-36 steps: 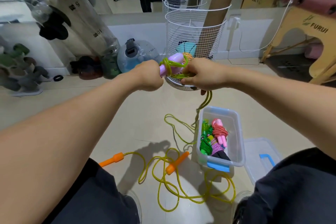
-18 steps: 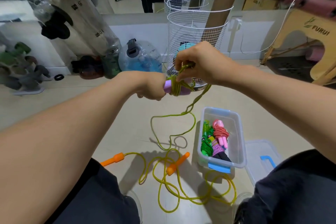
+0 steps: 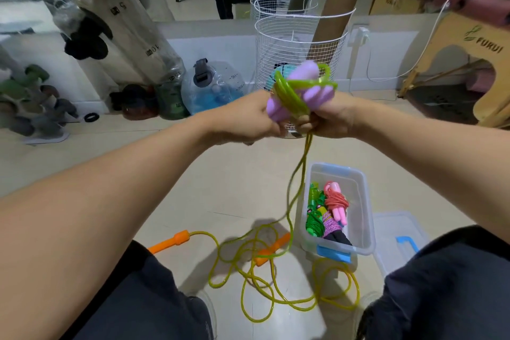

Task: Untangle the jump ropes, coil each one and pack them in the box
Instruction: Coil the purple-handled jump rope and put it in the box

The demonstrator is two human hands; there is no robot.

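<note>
My left hand (image 3: pixel 254 120) grips the purple handles (image 3: pixel 299 91) of a jump rope whose green cord (image 3: pixel 285 92) is wound round them. My right hand (image 3: pixel 329 121) holds the same bundle from the right and pinches the cord, whose loose end (image 3: pixel 296 179) hangs to the floor. A yellow rope with orange handles (image 3: pixel 176 240) lies tangled on the floor (image 3: pixel 237 190) between my knees. The clear plastic box (image 3: pixel 364 201) on the floor to the right holds several coiled ropes, one pink (image 3: pixel 336 203), one green (image 3: pixel 313 222).
The box's clear lid (image 3: pixel 400 240) with a blue latch lies right of the box. A white wire basket (image 3: pixel 298 44) with cardboard tubes stands ahead. Bagged weights (image 3: pixel 118 36), a water bag (image 3: pixel 212 85) and dumbbells (image 3: pixel 30 102) line the mirror wall on the left. A wooden stool (image 3: pixel 469 63) stands at right.
My right hand has come down from above the handles to their right side, laying another turn of green cord. Less green cord lies on the floor. The bundle has risen a little.
</note>
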